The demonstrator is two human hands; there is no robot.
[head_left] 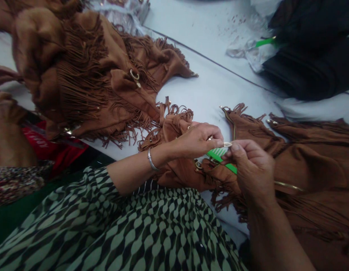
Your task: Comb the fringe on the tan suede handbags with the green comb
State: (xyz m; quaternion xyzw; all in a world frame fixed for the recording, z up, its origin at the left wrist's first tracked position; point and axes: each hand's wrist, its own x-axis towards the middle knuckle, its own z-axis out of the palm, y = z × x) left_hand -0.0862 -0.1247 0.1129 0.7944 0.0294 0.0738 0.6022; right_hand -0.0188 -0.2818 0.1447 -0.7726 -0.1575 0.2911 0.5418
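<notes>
My left hand (198,139), with a ring and a bracelet, pinches a small pale gold metal tag (227,144) by its left end. My right hand (252,165) is closed, its thumb and forefinger at the tag's pointed end. A green comb (215,155) runs under the right fingers and into that hand, teeth towards the left hand. Beneath both hands lies a brown fringed suede-like bag (177,169) with a gold ring (198,164). What links the tag to the bag is hidden by the fingers.
More brown fringed pieces lie on the left (78,71) and right (313,165) of the white table (202,86). Folded black material (307,71) and another green tool (265,41) are at the back right. Another person's arm (14,139) is at the left edge.
</notes>
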